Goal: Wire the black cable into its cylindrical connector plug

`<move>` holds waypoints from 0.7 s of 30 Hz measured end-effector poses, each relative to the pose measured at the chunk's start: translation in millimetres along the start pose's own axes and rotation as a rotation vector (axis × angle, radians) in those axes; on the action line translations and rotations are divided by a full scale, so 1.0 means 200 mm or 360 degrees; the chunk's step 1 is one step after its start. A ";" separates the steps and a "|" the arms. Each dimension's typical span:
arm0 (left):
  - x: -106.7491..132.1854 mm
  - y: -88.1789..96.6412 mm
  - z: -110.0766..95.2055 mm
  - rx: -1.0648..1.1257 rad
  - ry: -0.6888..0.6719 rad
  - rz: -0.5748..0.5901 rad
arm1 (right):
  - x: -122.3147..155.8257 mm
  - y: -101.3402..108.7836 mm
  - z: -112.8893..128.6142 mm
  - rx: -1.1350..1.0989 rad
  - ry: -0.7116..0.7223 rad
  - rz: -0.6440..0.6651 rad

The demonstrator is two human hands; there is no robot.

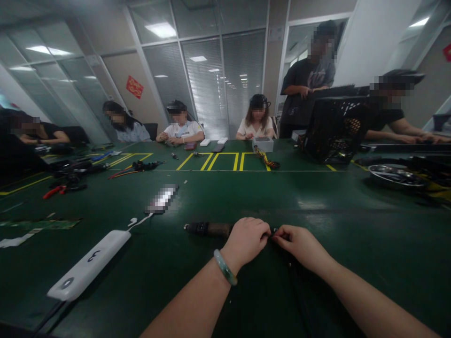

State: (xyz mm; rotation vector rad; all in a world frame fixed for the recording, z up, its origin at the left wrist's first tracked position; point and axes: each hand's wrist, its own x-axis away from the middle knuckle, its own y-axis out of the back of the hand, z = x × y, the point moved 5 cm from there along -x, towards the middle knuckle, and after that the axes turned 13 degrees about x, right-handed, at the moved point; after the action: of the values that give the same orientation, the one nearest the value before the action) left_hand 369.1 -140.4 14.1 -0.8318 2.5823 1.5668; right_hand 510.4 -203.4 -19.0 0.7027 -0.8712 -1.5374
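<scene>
Matt dark tool [207,229], glossy green tabletop [317,202], smooth white plastic box [88,265]

Both forearms stretched forward and converged. The left hand [246,240] was curled into a loose fist, and the right hand [299,243] was pinched, their fingertips almost meeting.

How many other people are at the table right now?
6. One person seated far left; three people along the far side; one standing person by the black crate; one seated at right. Others may be hidden.
</scene>
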 end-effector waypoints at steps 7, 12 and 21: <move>0.00 0.00 0.00 -0.0004 0.0092 0.0042 | 0.01 0.01 0.00 -0.0023 -0.0005 0.0004; 0.00 0.00 0.01 -0.0016 0.0095 0.0037 | 0.00 -0.01 -0.02 -0.0029 0.0000 -0.0001; 0.00 -0.01 0.01 -0.0003 0.0108 0.0058 | 0.01 0.01 0.01 -0.0022 -0.0005 0.0033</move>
State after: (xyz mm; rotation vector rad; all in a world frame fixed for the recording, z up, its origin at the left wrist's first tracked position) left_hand 368.9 -138.4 11.4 -0.8581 2.6579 1.5775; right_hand 509.1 -205.4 -15.0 0.6794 -0.8666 -1.5249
